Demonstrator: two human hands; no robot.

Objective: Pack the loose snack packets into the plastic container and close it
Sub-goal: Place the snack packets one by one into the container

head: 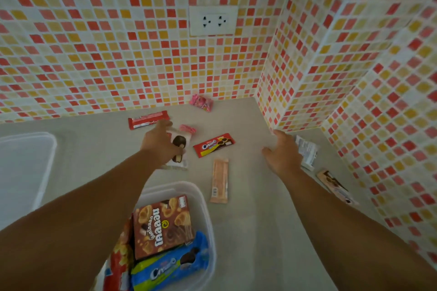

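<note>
The clear plastic container (203,205) stands open near me, holding a brown biscuit box (160,227), a blue cream-biscuit packet (170,267) and a red packet (118,260). My left hand (160,142) lies on a white packet with a chocolate ice-cream picture (181,149), fingers curled over it. My right hand (283,153) hovers open beside a white-grey packet (307,151) near the right wall. Loose on the counter lie a red bar (147,119), a red cream-biscuit packet (214,144), a peach wafer packet (220,181), two pink candy packets (202,103) (188,129) and a beige packet (335,185).
The container's translucent lid (23,172) lies at the left of the grey counter (248,220). Mosaic-tiled walls close off the back and the right, where a tiled column (295,78) juts out. A white wall socket (212,20) sits above the counter.
</note>
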